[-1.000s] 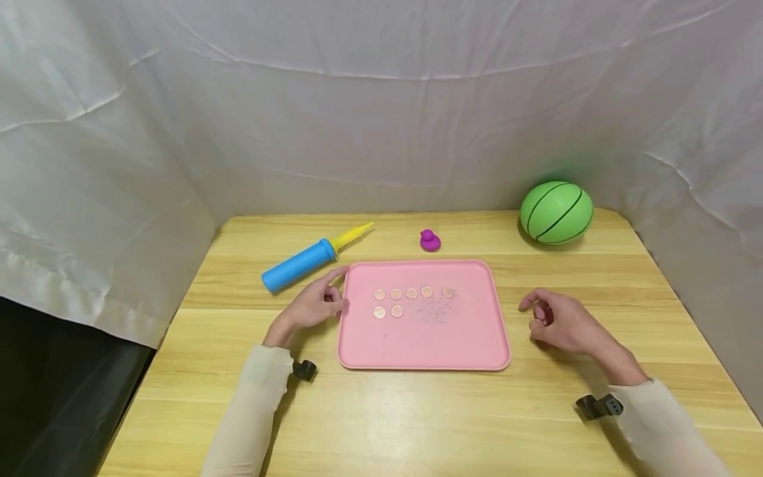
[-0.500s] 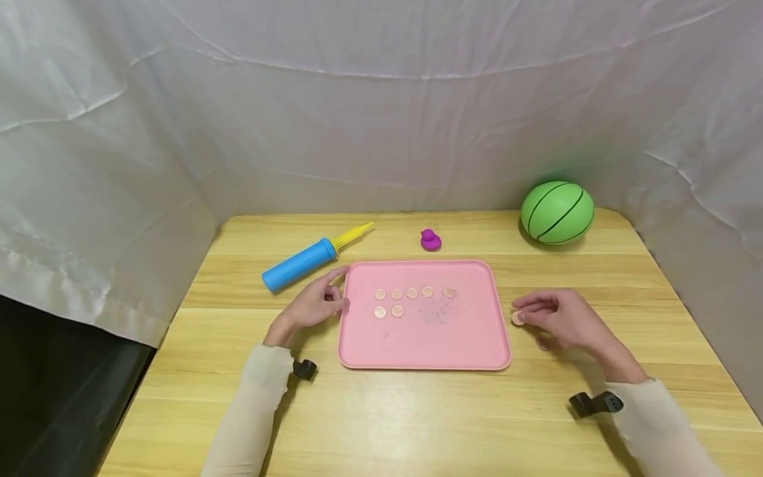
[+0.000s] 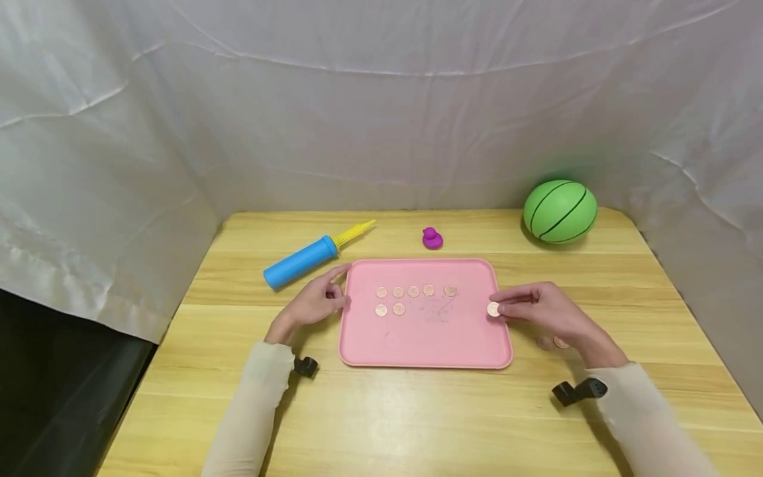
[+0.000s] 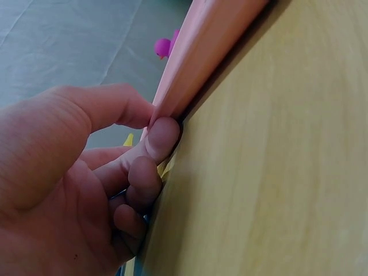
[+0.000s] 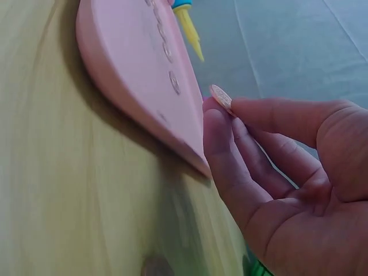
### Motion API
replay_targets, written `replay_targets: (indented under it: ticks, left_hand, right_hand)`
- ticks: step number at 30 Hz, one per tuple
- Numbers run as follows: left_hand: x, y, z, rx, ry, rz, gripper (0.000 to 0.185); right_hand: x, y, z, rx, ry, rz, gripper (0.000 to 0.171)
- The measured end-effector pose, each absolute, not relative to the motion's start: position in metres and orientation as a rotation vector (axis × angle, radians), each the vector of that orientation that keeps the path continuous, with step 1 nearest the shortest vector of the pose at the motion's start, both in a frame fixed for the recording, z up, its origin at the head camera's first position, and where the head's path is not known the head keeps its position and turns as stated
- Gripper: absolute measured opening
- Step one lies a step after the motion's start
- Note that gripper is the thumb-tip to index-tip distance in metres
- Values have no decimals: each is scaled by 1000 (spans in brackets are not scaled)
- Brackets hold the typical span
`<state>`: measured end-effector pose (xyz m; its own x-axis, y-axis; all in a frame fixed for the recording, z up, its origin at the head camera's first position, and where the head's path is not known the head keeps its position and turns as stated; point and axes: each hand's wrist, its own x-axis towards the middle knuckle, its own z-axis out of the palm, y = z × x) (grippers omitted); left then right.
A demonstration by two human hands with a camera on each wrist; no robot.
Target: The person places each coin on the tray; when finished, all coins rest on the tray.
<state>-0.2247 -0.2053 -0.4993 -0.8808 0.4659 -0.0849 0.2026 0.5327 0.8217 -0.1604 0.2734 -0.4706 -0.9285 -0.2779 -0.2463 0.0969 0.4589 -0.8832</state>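
My right hand (image 3: 545, 311) pinches a coin (image 3: 493, 309) between thumb and forefinger, its flat faces against my fingers (image 5: 221, 135), just over the right edge of the pink tray (image 3: 426, 344). It looks light, stiff and probably slick, so I judge the thin rim a poor place to hold and the faces better. It is small, round and coppery. My left hand (image 3: 312, 301) pinches the tray's left rim. Seven like coins (image 3: 398, 309) lie on the tray; two more (image 3: 553, 342) rest on the table (image 3: 417, 417) right of the tray.
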Motion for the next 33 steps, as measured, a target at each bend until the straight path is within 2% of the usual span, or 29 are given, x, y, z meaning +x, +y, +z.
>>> replay_targets:
  ticks: [12,33]
  left_hand:
    - [-227,-207,-501,555,2484,1255,76]
    - [-225,-205,-499,574,2476,1274,77]
  right_hand:
    - [-179,229,-476,-146,2241,-1542,41]
    - [-192,174,-491,-334,2094,-1674,35]
